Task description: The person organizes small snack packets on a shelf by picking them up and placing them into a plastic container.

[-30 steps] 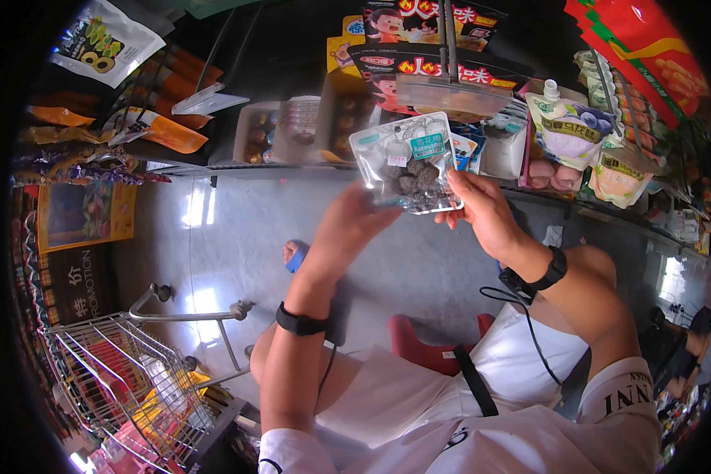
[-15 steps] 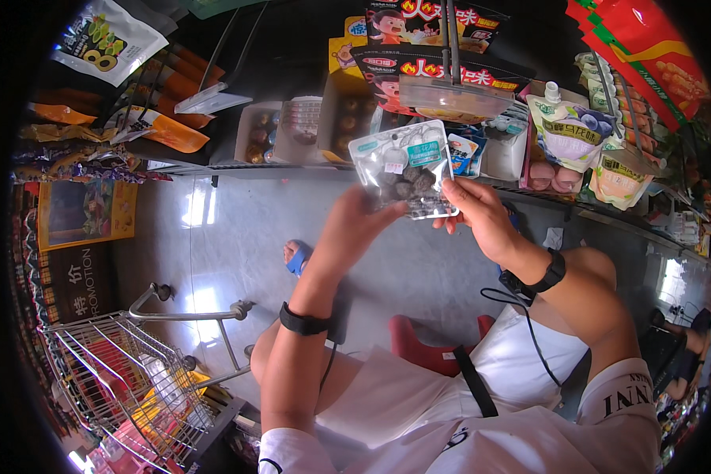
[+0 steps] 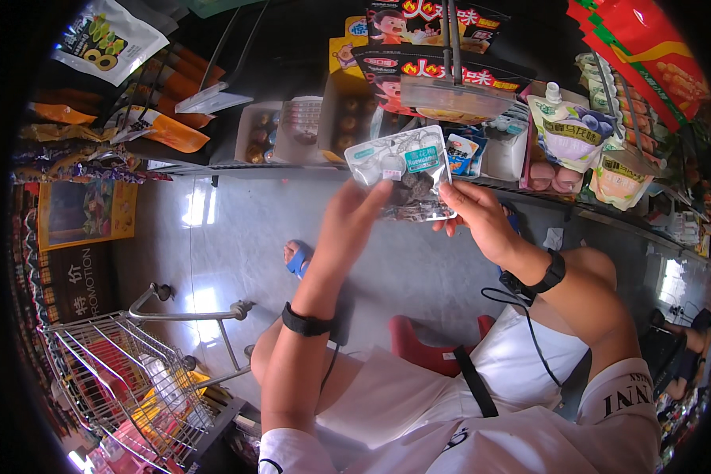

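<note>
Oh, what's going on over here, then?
A person is holding a clear package of dark, lumpy pieces in front of a stocked shelf. The left hand grips its lower left side, the right hand its right edge. A wire shopping cart stands on the person's left.

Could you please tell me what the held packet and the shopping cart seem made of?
The packet: apparently glossy plastic, partly clear, since light glints off it and dark pieces show through. The shopping cart: probably smooth metal, judging by its silvery-grey sheen and thin wirework.
</note>
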Demonstrator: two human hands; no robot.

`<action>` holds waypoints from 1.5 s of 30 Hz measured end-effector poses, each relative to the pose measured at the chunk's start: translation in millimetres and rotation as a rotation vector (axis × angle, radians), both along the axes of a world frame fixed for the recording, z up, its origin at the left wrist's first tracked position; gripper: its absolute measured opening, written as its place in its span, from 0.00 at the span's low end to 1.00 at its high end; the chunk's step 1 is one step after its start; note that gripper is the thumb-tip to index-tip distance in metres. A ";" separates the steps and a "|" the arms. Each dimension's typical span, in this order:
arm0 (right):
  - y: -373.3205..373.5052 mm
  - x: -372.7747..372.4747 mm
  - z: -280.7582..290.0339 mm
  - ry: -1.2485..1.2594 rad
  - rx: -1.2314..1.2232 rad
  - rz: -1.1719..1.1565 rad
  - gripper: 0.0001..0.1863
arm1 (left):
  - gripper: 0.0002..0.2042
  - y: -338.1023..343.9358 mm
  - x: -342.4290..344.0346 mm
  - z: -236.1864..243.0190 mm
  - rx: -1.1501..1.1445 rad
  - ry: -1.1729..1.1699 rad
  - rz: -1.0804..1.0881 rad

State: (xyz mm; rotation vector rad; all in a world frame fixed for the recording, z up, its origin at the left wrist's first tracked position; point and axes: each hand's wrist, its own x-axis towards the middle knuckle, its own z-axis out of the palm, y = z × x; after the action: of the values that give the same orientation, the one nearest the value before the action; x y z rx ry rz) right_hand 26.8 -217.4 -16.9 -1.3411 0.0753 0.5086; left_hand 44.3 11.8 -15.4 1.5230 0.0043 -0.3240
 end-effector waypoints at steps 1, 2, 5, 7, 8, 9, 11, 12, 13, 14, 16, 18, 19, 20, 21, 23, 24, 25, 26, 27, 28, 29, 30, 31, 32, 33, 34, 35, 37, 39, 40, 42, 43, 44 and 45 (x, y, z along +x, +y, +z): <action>-0.5 0.5 -1.7 0.000 0.000 0.000 0.18 | 0.18 0.6 0.2 -0.8 0.005 0.008 -0.007; -1.5 1.0 -5.3 0.001 -0.020 0.016 0.18 | 0.18 0.8 0.3 -2.0 0.009 0.015 -0.013; -4.3 3.3 -15.1 -0.007 -0.088 0.055 0.19 | 0.19 -0.7 1.9 -15.1 0.018 -0.074 0.005; -4.4 3.8 -21.2 -0.018 -0.135 0.083 0.19 | 0.17 -1.6 2.0 -18.4 0.061 -0.123 0.033; -3.1 5.1 -23.2 0.006 -0.203 0.096 0.22 | 0.15 -1.3 2.4 -18.7 0.103 -0.173 0.062; -1.3 6.8 -23.1 0.028 -0.273 0.111 0.25 | 0.15 0.1 1.5 -18.2 0.104 -0.177 0.071; 3.5 7.5 -13.4 0.125 -0.208 0.080 0.30 | 0.12 3.2 -3.3 -17.3 0.627 -0.148 0.048; 2.8 7.6 -9.2 0.231 -0.145 0.035 0.34 | 0.12 -3.6 -5.7 -8.0 0.615 -0.149 0.062; 1.4 9.2 -10.5 0.224 -0.160 0.048 0.34 | 0.11 -12.4 -9.5 3.7 0.744 -0.187 0.035; 1.0 10.6 -14.0 0.309 -0.134 0.008 0.38 | 0.10 -17.3 -13.3 12.9 0.875 -0.222 0.012; -1.9 14.0 -18.9 0.412 -0.092 -0.028 0.40 | 0.09 -18.6 -18.9 8.5 0.910 -0.363 0.003; -0.2 19.1 -23.0 0.409 -0.034 0.002 0.39 | 0.09 -17.3 -22.5 -0.9 0.998 -0.540 -0.053; 2.4 21.2 -22.0 0.416 0.042 0.013 0.37 | 0.09 -17.1 -24.4 -4.5 0.993 -0.533 -0.020; 8.5 20.8 -20.4 0.410 0.091 -0.012 0.27 | 0.09 -17.3 -26.1 -8.9 0.990 -0.551 -0.086; 7.4 20.1 -24.1 0.403 0.071 0.009 0.27 | 0.09 -19.9 -28.0 -10.9 0.979 -0.574 -0.152; 10.8 21.9 -35.4 0.323 0.002 -0.006 0.15 | 0.10 -23.9 -31.7 -15.8 1.080 -0.616 -0.189; 16.3 23.9 -33.6 0.336 -0.039 -0.006 0.12 | 0.10 -22.7 -34.4 -18.8 1.189 -0.659 -0.259; 24.4 25.6 -32.0 0.327 -0.048 0.013 0.12 | 0.10 -19.6 -38.7 -22.0 1.191 -0.654 -0.234; 30.7 27.9 -33.9 0.279 -0.152 0.043 0.13 | 0.11 -17.7 -43.4 -27.4 1.196 -0.625 -0.250; 36.9 31.1 -36.3 0.227 -0.254 0.075 0.13 | 0.11 -16.8 -49.2 -32.2 1.203 -0.596 -0.263; 41.4 36.1 -49.3 0.147 -0.285 0.082 0.15 | 0.10 -17.7 -55.8 -37.9 1.301 -0.573 -0.194; 48.2 38.4 -60.8 0.061 -0.289 0.063 0.13 | 0.10 -15.3 -59.8 -41.3 1.295 -0.572 -0.169; 38.0 51.7 -89.7 -0.188 -0.435 0.101 0.13 | 0.09 -18.3 -59.8 -41.5 1.365 -0.557 -0.250; 30.3 65.6 -110.1 -0.439 -0.573 0.145 0.13 | 0.09 -18.8 -60.1 -40.4 1.437 -0.536 -0.332; 48.3 67.6 -105.7 -0.451 -0.572 0.171 0.13 | 0.09 -12.4 -64.9 -37.7 1.441 -0.520 -0.306; 73.0 66.3 -96.3 -0.388 -0.516 0.119 0.13 | 0.08 -7.8 -69.3 -30.1 1.428 -0.467 -0.390; 93.6 66.2 -90.6 -0.323 -0.460 0.069 0.14 | 0.07 -3.2 -72.7 -23.2 1.410 -0.413 -0.474; 100.5 75.4 -95.6 -0.339 -0.463 0.087 0.14 | 0.07 -1.4 -72.6 -15.6 1.411 -0.408 -0.448; 90.8 110.1 -127.0 -0.684 -0.679 -0.061 0.12 | 0.10 -5.7 -66.5 -1.3 1.242 -0.376 -0.553; 82.1 139.0 -141.6 -0.745 -0.869 -0.120 0.12 | 0.11 -6.4 -63.9 10.6 1.230 -0.360 -0.556; 86.8 147.9 -143.9 -0.730 -0.841 -0.146 0.13 | 0.13 -3.7 -64.8 13.6 1.227 -0.325 -0.574; 104.2 158.4 -140.7 -0.720 -0.813 -0.166 0.14 | 0.14 -1.1 -71.2 15.1 1.263 -0.306 -0.521; 112.0 163.8 -138.8 -0.782 -0.834 -0.163 0.18 | 0.15 0.4 -71.9 15.4 1.297 -0.292 -0.477; 114.8 171.6 -136.0 -0.850 -0.858 -0.166 0.22 | 0.15 3.6 -68.3 21.9 1.282 -0.284 -0.512; 118.6 175.8 -135.7 -0.866 -0.865 -0.172 0.22 | 0.15 3.5 -67.0 22.3 1.280 -0.300 -0.502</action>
State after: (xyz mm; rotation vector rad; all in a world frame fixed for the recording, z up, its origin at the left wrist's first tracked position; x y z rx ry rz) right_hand 202.5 -98.8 -152.6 -2.2741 -0.3385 -0.3398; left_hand -22.7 15.4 6.9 2.8389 -0.4991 -0.5296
